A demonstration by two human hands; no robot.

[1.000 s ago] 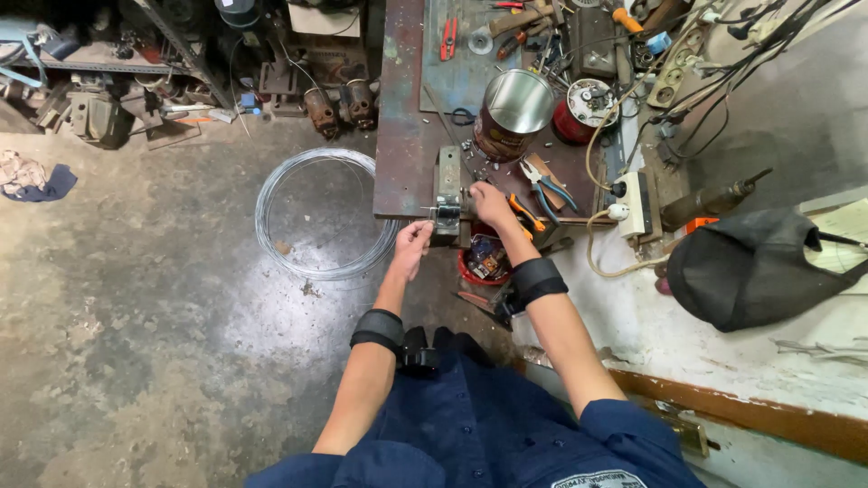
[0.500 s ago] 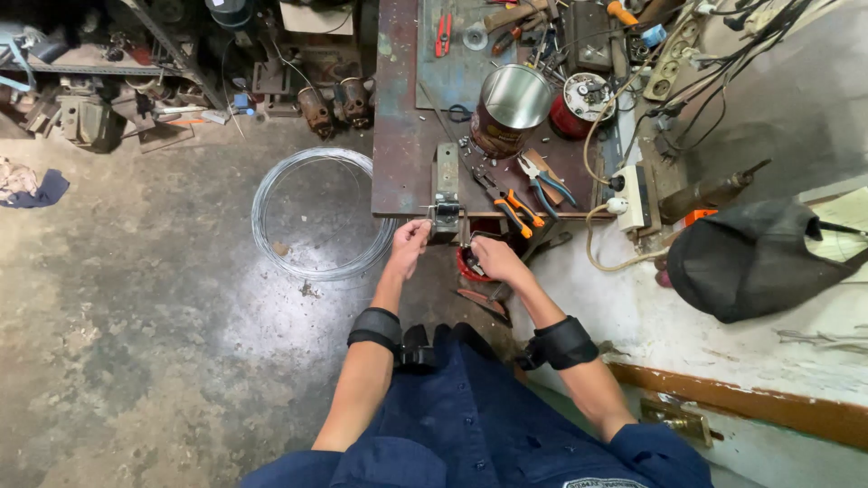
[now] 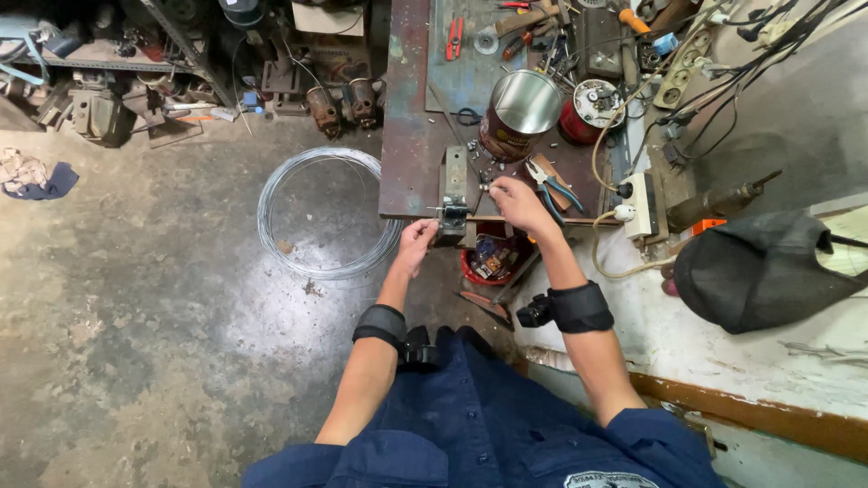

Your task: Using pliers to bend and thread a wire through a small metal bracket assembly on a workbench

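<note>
My left hand [image 3: 417,240] is at the front edge of a rusty metal workbench [image 3: 405,136], its fingers pinched on a thin wire beside a small metal jig [image 3: 453,192] bolted to the bench. My right hand [image 3: 518,202] rests on the bench just right of the jig, fingers closed around a small metal piece that I cannot make out. Blue-handled pliers [image 3: 553,183] lie just beyond my right hand. Both wrists carry black bands.
A shiny metal can [image 3: 519,113] and a red round tin [image 3: 589,107] stand on the bench among loose tools. A coil of wire [image 3: 324,213] lies on the concrete floor to the left. A white power strip [image 3: 644,204], cables and a black cap [image 3: 764,269] are at the right.
My right hand has moved up from below the bench edge onto the bench beside the jig. My left hand stays at the jig's front. The camera has shifted slightly.
</note>
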